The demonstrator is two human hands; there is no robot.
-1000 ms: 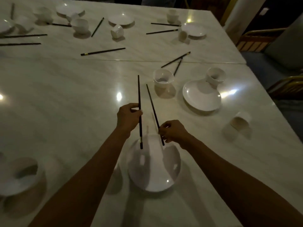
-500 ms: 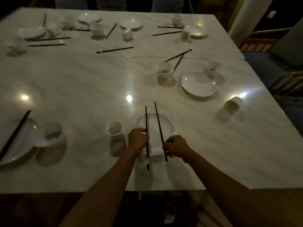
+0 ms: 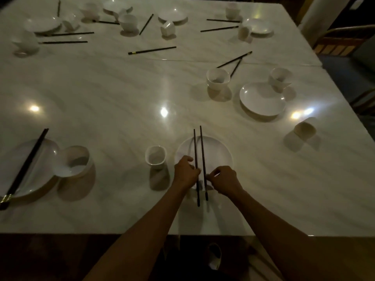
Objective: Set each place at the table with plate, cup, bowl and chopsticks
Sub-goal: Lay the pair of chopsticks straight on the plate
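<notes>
While lying across the plate: two chopsticks, parallel, each in the pinching grip of left hand and right hand.

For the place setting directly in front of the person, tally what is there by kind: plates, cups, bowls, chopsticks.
Plates: 1, the plate
Cups: 1, the cup just left of the plate
Bowls: 0
Chopsticks: 2, the left chopstick pinched by the left hand and the right chopstick pinched by the right hand, both over the plate
Total: 4
</notes>
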